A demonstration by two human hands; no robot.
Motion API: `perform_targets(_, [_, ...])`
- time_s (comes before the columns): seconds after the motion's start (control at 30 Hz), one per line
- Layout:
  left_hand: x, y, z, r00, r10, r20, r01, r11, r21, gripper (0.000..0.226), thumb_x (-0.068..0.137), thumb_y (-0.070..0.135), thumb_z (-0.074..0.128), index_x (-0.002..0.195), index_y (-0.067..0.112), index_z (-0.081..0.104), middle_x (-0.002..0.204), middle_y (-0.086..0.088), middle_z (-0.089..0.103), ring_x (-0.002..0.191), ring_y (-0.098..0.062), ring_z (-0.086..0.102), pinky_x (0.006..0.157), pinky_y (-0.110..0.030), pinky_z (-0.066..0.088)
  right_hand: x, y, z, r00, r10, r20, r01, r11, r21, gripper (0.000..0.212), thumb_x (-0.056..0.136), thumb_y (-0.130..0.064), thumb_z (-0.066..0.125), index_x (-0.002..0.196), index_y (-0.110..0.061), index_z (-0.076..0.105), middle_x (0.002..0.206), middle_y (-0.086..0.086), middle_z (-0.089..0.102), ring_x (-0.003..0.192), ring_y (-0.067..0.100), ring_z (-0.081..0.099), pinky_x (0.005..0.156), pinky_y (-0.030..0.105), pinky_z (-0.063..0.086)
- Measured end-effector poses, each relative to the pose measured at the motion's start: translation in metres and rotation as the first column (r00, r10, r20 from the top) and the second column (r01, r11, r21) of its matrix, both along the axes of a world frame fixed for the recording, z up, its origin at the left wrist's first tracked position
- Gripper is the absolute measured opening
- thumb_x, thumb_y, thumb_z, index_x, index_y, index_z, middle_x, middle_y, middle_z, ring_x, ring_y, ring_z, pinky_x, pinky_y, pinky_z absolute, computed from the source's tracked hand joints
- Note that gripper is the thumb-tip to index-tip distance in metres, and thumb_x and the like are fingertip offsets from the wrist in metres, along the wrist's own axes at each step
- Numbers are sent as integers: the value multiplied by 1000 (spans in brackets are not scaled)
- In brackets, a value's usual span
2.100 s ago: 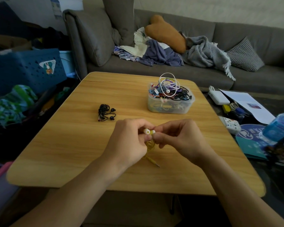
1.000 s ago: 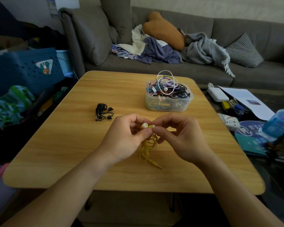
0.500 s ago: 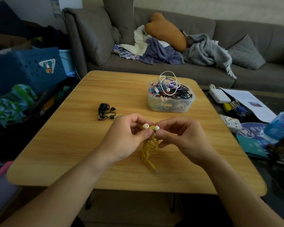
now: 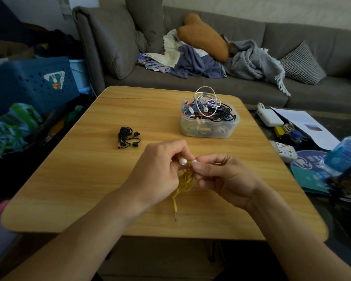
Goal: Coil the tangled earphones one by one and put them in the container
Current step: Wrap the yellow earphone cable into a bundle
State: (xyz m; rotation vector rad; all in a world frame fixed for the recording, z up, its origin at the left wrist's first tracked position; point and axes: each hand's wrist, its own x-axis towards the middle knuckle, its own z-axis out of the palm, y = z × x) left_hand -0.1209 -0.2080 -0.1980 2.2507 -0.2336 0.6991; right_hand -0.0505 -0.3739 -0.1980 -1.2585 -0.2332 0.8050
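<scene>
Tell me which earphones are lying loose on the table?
The black earphones, bundled alone on the table. The yellow ones are held, the rest fill the container.

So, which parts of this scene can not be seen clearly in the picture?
Head view only:
- The yellow earphones: the upper cable is hidden between the left hand and the right hand, so any knot is unclear.
- The container: its cloudy wall and the top cables hide the lower earphones; no count possible.
- The black earphones: too small to tell whether tangled or coiled.
- The blue bottle: blurred, cut by the right edge.
</scene>
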Motion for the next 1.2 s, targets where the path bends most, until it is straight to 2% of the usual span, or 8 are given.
perform_targets(0.27, [-2,0,-4,996,-86,-20,83,987,-141,37,70,-18,56,81,16,67,79,5,68,79,-13,66,69,-33,58,-3,1,-1,985,25,-169,-17,999,47,12,56,-1,77,65,-9,75,61,7,67,51,12,65,48,21,54])
perform_targets(0.47, [-3,-2,-3,991,-125,-48,106,952,-287,16,74,3,62,77,19,63,80,5,69,82,-15,68,73,-36,57,-3,3,-5,947,201,-252,-160,971,176,41,42,-10,98,76,-6,75,68,4,69,57,7,66,52,19,55])
perform_targets(0.6, [-4,-2,-4,992,-117,-53,99,959,-265,15,72,2,62,77,16,64,78,3,69,80,-18,67,72,-40,56,-4,5,-3,943,168,-287,-130,981,145,30,50,-2,92,74,-5,74,65,6,68,55,10,65,50,21,55])
perform_targets(0.67, [-5,-2,-6,995,-87,-49,72,966,-248,13,72,2,62,77,14,64,77,5,69,79,-16,67,70,-37,55,-6,5,-2,967,83,-240,-71,996,58,12,62,-1,78,72,-6,74,62,7,66,52,11,64,48,21,55])
perform_targets(0.73, [-5,-2,-6,997,-54,-47,43,975,-217,16,71,-3,62,76,13,65,74,5,68,76,-15,66,67,-35,53,-7,5,0,988,26,-150,-26,1000,1,10,64,0,71,67,-8,74,61,9,66,52,13,64,47,22,54])
perform_targets(0.93, [-5,-2,-4,999,19,41,-21,999,47,27,62,-11,56,73,13,63,66,2,61,61,-13,57,53,-31,44,-11,4,3,993,-60,106,67,995,-67,14,53,-1,79,67,-2,74,69,14,72,56,18,68,50,24,56])
perform_targets(1.07, [-3,-3,-3,995,2,100,-11,996,87,29,59,-6,44,74,10,64,72,3,65,66,-10,58,56,-30,46,-10,4,3,1000,-10,13,11,1000,-22,5,64,-2,74,68,-4,75,64,10,69,54,12,65,51,21,55])
perform_targets(1.2, [-3,-6,-5,995,4,99,8,993,-115,29,65,-16,54,78,8,66,79,-2,69,76,-13,67,67,-18,55,-8,6,0,980,56,-192,-38,994,100,11,67,-6,72,77,-5,75,64,6,66,53,9,64,51,19,55])
